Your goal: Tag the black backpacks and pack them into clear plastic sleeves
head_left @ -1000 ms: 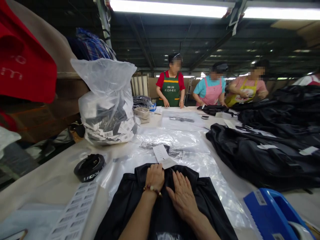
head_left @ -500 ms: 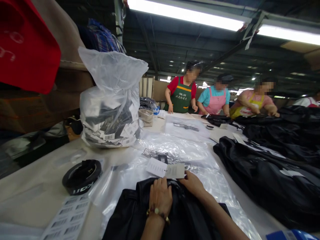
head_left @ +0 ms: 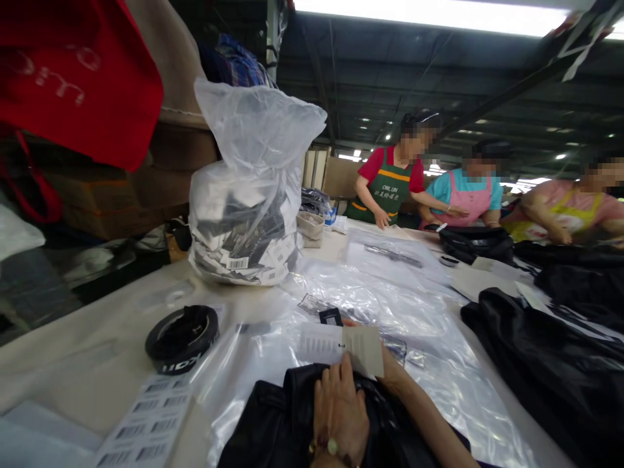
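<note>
A black leather-look garment (head_left: 277, 416) lies at the near edge, over clear plastic bags (head_left: 263, 348). My left hand (head_left: 341, 403), with a beaded bracelet at the wrist, is closed on the garment's upper edge, its index finger reaching up to the hang tags. My right hand (head_left: 392, 370) is mostly hidden behind the beige hang tag (head_left: 365, 351), gripping it; its fingertips show above the tag's top edge. A white printed tag (head_left: 319, 342) is joined to the beige one by a cord. Just beyond sits a small black label (head_left: 331, 316).
At left are a roll of black tape (head_left: 180, 341), a barcode sticker sheet (head_left: 146, 422) and a big clear bag (head_left: 244, 227) of tags. Black garments (head_left: 526, 357) pile up at right. Several co-workers, one in a green apron (head_left: 385, 192), stand across the table.
The view has turned left, so things sit further right. My right hand has moved behind the tags, which now stand more upright and face me. My left hand stays on the garment.
</note>
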Available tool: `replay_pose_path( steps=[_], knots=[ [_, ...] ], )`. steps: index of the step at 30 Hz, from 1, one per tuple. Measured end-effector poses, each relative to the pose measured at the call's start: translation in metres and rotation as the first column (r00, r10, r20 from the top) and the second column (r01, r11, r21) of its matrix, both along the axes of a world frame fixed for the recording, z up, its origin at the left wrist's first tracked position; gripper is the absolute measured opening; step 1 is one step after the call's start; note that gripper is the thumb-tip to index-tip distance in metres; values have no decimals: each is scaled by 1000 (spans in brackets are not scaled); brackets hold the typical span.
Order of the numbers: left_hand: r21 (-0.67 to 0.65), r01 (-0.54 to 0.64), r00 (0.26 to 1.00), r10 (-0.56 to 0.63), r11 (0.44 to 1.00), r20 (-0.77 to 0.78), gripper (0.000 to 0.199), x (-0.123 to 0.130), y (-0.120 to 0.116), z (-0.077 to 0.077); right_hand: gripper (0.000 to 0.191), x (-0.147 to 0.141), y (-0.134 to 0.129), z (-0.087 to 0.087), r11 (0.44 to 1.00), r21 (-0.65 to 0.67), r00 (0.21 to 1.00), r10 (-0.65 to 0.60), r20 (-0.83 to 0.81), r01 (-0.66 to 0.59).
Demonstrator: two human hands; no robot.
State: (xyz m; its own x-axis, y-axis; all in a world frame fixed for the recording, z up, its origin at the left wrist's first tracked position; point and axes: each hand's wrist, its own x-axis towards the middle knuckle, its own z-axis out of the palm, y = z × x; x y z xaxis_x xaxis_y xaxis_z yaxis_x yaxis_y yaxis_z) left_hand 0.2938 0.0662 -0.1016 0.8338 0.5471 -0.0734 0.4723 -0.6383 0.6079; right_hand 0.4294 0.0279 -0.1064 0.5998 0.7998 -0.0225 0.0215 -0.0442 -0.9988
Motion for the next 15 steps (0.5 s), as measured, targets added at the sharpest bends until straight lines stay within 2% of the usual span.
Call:
replay_pose_path(
  steps=[3, 7, 11, 15],
  knots=[
    [-3, -11, 1000, 11, 1000, 16, 59, 0, 1, 3, 31, -1, -7, -2, 999, 25, 998, -28, -48, 29],
    [-62, -64, 997, 67, 996, 35, 57, 1, 5, 4, 26, 1, -18, -2, 995, 12, 995, -96, -9, 96],
    [-239, -130, 980, 161, 962, 117, 59, 4, 11, 2, 24, -1, -22, 4, 991, 1, 991, -132, 34, 132],
    [-440, -183, 941, 286, 879, 180, 56, 6, 19, -2, 24, -6, -21, 5, 984, 59, 986, -168, -10, 168]
  ],
)
